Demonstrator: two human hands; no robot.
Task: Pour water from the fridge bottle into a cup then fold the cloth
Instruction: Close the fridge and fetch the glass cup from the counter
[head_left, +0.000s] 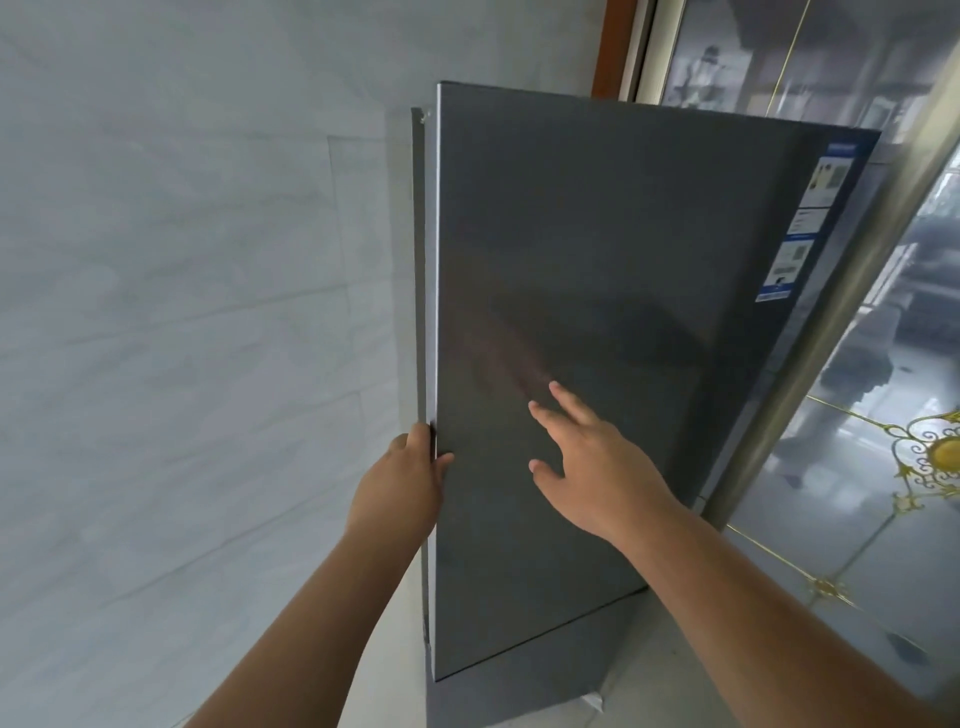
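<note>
A tall dark grey fridge (597, 312) fills the middle of the view, its door closed or nearly closed against the cabinet. My left hand (405, 478) grips the door's left edge at mid height, fingers hooked behind the edge and thumb on the front face. My right hand (587, 462) is flat, fingers straight and spread, at the door's front face, its blurred reflection showing on the surface. No bottle, cup or cloth is in view.
A pale tiled wall (182, 312) runs close along the fridge's left side. A glass door with a gold frame and gold ornament (883, 441) stands to the right. Blue label stickers (810, 218) sit on the fridge door's upper right.
</note>
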